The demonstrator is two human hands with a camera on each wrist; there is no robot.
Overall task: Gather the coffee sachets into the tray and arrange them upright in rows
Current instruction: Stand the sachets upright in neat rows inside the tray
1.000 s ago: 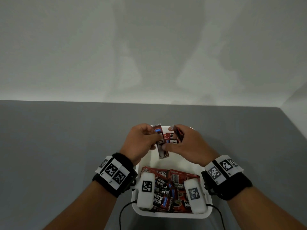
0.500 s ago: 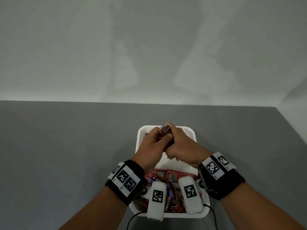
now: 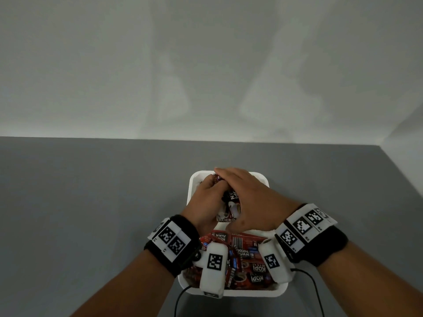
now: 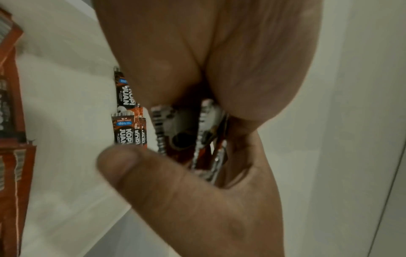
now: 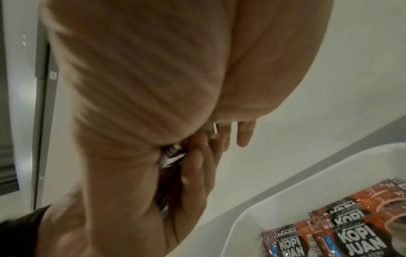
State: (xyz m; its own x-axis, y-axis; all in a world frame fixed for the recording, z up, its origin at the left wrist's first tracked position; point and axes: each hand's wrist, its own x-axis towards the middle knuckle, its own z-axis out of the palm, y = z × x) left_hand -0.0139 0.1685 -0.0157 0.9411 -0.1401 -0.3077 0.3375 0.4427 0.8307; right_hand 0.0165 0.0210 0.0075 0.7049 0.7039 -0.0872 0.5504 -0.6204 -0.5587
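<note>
A white tray (image 3: 192,179) sits on the grey table. Both hands meet over its far half around a small bundle of red-and-black coffee sachets (image 3: 231,202). My left hand (image 3: 207,197) grips the bundle from the left, and the sachets (image 4: 197,137) show edge-on between thumb and palm. My right hand (image 3: 248,195) lies over the top with its thumb at the near end. There the sachets (image 5: 170,156) are squeezed between the two hands. A few sachets (image 4: 127,121) stand against the tray wall. Loose sachets (image 3: 247,255) lie flat in the near half, seen also as a pile (image 5: 351,234).
The grey table (image 3: 91,213) extends left, right and beyond the tray to a pale wall (image 3: 206,65). Its right edge (image 3: 398,170) runs diagonally. Thin black cables (image 3: 315,291) trail from the wrist cameras over the tray's near rim.
The hands, each holding sachets apart, came together and merged them into one bundle. My right hand has slid over the top of it, and the bundle sits lower in the tray's far half.
</note>
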